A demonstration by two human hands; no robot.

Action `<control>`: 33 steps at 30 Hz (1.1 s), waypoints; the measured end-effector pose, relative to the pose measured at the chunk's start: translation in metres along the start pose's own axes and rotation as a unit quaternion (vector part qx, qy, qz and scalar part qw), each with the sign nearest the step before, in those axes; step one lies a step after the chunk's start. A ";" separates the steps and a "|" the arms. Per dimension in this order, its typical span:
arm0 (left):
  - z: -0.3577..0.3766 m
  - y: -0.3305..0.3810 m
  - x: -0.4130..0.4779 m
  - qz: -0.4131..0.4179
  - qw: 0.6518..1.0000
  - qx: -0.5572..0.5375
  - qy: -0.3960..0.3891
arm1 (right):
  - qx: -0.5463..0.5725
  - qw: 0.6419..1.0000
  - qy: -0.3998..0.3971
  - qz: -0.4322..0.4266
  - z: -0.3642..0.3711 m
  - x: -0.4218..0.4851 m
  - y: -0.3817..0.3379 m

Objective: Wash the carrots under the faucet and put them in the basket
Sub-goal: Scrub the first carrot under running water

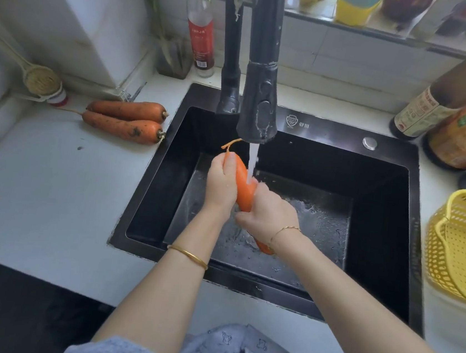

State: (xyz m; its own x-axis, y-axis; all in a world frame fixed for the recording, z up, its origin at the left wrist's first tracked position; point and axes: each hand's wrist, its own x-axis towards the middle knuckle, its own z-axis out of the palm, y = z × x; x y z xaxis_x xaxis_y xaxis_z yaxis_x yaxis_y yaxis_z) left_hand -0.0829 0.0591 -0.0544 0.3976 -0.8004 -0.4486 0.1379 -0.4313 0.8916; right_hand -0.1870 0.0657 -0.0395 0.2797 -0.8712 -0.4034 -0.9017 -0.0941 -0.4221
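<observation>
Water runs from the black faucet [258,112] onto an orange carrot [244,185] held over the black sink [380,222]. My left hand [220,185] grips the carrot's thin upper end, where its root tail curls up. My right hand [268,212] wraps around its thicker lower part; the carrot's bottom end shows below my wrist. Two dirty carrots [126,119] lie side by side on the white counter left of the sink. The yellow perforated basket [461,248] stands at the right edge, partly cut off.
A red-capped bottle [201,24] stands behind the sink on the left. Brown sauce bottles [450,93] and jars crowd the back right corner. A scrub brush [41,80] hangs on the left wall. White counter [50,190] spreads left of the sink.
</observation>
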 end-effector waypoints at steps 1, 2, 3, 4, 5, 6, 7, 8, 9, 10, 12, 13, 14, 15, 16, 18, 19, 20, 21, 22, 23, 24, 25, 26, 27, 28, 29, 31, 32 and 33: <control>-0.004 0.000 0.000 -0.007 0.999 -0.031 -0.043 | 0.022 1.000 -0.015 0.005 -0.003 0.001 0.003; -0.007 0.000 -0.001 -0.014 0.994 -0.064 -0.090 | 0.045 0.999 -0.028 0.010 -0.006 0.001 0.007; -0.010 0.001 -0.002 -0.019 0.987 -0.085 -0.136 | 0.062 0.997 -0.035 0.014 -0.008 0.001 0.009; -0.012 0.000 -0.002 -0.020 0.981 -0.093 -0.168 | 0.062 0.997 -0.035 0.018 -0.009 0.000 0.010; -0.013 0.000 -0.002 -0.017 0.978 -0.097 -0.184 | 0.045 0.998 -0.027 0.021 -0.008 -0.003 0.010; -0.012 -0.001 -0.002 -0.012 0.977 -0.100 -0.187 | 0.019 0.999 -0.014 0.023 -0.007 -0.005 0.010; -0.011 -0.002 -0.002 -0.011 0.980 -0.099 -0.174 | -0.010 1.000 0.003 0.024 -0.005 -0.007 0.008; -0.008 0.000 -0.004 -0.011 0.983 -0.094 -0.157 | -0.032 0.999 0.019 0.025 -0.004 -0.008 0.007; -0.005 0.000 -0.004 -0.012 0.986 -0.087 -0.138 | -0.046 0.998 0.034 0.025 -0.004 -0.010 0.005; -0.003 0.000 -0.004 -0.015 0.989 -0.083 -0.118 | -0.054 0.997 0.045 0.026 -0.004 -0.011 0.003; 0.003 0.000 -0.004 -0.019 0.993 -0.078 -0.083 | -0.073 0.995 0.056 0.030 -0.006 -0.013 -0.001; 0.005 0.000 -0.004 -0.020 0.995 -0.074 -0.064 | -0.084 0.994 0.058 0.031 -0.006 -0.014 -0.003; 0.008 0.000 -0.003 -0.022 0.996 -0.074 -0.045 | -0.094 0.993 0.059 0.031 -0.006 -0.015 -0.004; 0.009 -0.002 -0.002 -0.027 0.996 -0.078 -0.027 | -0.103 0.992 0.060 0.029 -0.004 -0.015 -0.006; 0.010 -0.003 -0.001 -0.034 0.996 -0.085 -0.014 | -0.111 0.992 0.059 0.025 -0.003 -0.015 -0.007; 0.009 -0.005 -0.001 -0.046 0.993 -0.112 -0.007 | -0.106 0.993 0.048 0.018 -0.003 -0.014 -0.006; 0.007 -0.006 -0.001 -0.052 0.990 -0.131 -0.023 | -0.090 0.995 0.037 0.017 -0.003 -0.012 -0.003; 0.004 -0.006 -0.001 -0.058 0.986 -0.148 -0.056 | -0.065 0.998 0.019 0.020 -0.004 -0.010 0.001; 0.000 -0.004 -0.002 -0.059 0.980 -0.164 -0.097 | -0.033 0.999 0.000 0.026 -0.007 -0.008 0.006; -0.005 -0.002 -0.004 -0.057 0.974 -0.168 -0.138 | -0.002 0.999 -0.019 0.033 -0.010 -0.007 0.009; -0.008 -0.002 -0.006 -0.050 0.970 -0.164 -0.172 | 0.016 0.999 -0.031 0.033 -0.012 -0.006 0.013; -0.009 -0.002 -0.007 -0.046 0.969 -0.156 -0.187 | 0.017 0.999 -0.034 0.030 -0.013 -0.006 0.015; -0.008 -0.002 -0.007 -0.046 0.971 -0.151 -0.182 | 0.007 0.999 -0.033 0.030 -0.012 -0.008 0.016; -0.006 -0.002 -0.008 -0.047 0.974 -0.149 -0.163 | -0.006 0.999 -0.024 0.031 -0.010 -0.010 0.015; -0.002 -0.001 -0.009 -0.050 0.977 -0.151 -0.140 | -0.017 0.999 -0.009 0.032 -0.006 -0.012 0.012; 0.002 0.000 -0.011 -0.054 0.980 -0.153 -0.115 | -0.027 0.999 0.009 0.032 -0.003 -0.013 0.008; 0.006 0.001 -0.011 -0.057 0.982 -0.154 -0.093 | -0.038 0.998 0.029 0.031 0.000 -0.015 0.004; 0.012 0.001 -0.005 -0.063 0.987 -0.136 -0.055 | -0.055 0.996 0.057 0.034 0.003 -0.017 -0.001; 0.014 0.003 -0.003 -0.066 0.989 -0.128 -0.037 | -0.073 0.995 0.068 0.030 0.004 -0.017 -0.001; 0.015 0.006 0.000 -0.074 0.989 -0.126 -0.020 | -0.090 0.993 0.072 0.026 0.003 -0.018 -0.002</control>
State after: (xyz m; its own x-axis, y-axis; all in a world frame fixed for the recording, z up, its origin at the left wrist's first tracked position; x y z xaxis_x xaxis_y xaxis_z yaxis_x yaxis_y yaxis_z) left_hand -0.0954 0.0504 -0.0501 0.3210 -0.7541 -0.5729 0.4153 -0.4316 0.8008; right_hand -0.1893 0.0831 -0.0339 0.1932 -0.9360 -0.2942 -0.9616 -0.1210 -0.2464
